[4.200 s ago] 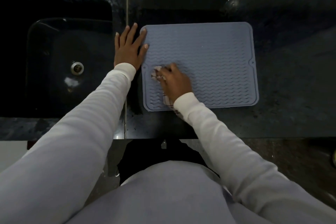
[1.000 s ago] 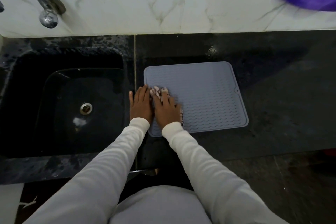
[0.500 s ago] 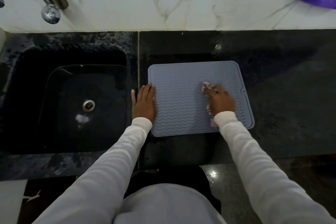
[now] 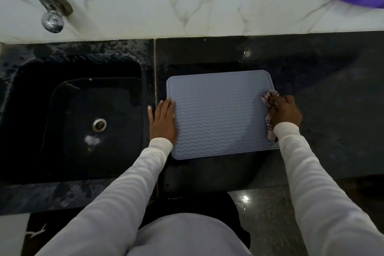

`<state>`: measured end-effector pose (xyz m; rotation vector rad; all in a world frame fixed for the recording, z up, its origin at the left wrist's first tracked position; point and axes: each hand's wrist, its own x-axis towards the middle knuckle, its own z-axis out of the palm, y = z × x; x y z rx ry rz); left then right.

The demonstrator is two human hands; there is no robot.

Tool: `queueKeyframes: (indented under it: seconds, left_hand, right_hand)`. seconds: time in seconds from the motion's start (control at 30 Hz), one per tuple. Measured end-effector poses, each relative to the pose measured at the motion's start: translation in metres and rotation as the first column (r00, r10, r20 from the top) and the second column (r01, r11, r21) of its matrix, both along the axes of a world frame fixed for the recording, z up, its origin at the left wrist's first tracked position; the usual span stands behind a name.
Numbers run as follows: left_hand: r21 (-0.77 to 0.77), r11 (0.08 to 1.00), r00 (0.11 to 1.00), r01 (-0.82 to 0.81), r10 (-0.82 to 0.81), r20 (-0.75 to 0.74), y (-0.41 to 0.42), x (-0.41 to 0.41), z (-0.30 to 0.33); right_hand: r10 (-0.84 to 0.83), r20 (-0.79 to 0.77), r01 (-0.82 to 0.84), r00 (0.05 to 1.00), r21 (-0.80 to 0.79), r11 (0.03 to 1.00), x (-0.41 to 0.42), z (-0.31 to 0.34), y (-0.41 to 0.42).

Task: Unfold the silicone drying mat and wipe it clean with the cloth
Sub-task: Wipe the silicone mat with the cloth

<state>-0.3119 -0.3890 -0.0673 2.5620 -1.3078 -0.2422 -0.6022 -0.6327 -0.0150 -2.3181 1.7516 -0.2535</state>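
Right hand (image 4: 284,111), gripping cloth (image 4: 270,110), swept from mid-mat to mat (image 4: 218,114) right edge; left hand (image 4: 163,120) flat, pinning left edge on worktop (image 4: 332,110). Wiping pass likely complete.

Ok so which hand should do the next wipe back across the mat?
The right hand. It already grips the cloth at the mat's right edge, so it can probably sweep back leftward. The left hand lies flat on the left edge, likely steadying the mat.

right hand (image 4: 284,111) and cloth (image 4: 268,97) swept from mat (image 4: 218,114) middle to its right edge
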Motion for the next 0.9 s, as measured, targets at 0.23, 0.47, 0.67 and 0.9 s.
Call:
queueKeyframes:
  seconds: [0.23,0.47,0.67,0.9]
  left_hand:
    - [-0.103,0.994,0.998,0.046,-0.049,-0.026,-0.001,0.017,0.012]
    - [-0.073,0.992,0.994,0.103,-0.106,-0.039,-0.012,0.047,0.017]
    - [0.074,0.987,0.982,0.144,-0.151,0.11,-0.017,0.036,0.015]
    - [0.057,0.987,0.983,0.153,-0.158,0.097,-0.014,0.038,0.01]
  right_hand:
    - [0.256,0.336,-0.282,0.907,0.03,0.959,0.107,0.024,0.083]
    - [0.49,0.241,-0.522,0.838,0.09,0.848,0.219,-0.012,0.163]
    - [0.505,0.158,-0.513,0.849,0.014,0.858,0.22,-0.015,0.175]
    - [0.602,0.294,-0.655,0.743,0.135,0.743,0.171,-0.029,0.194]
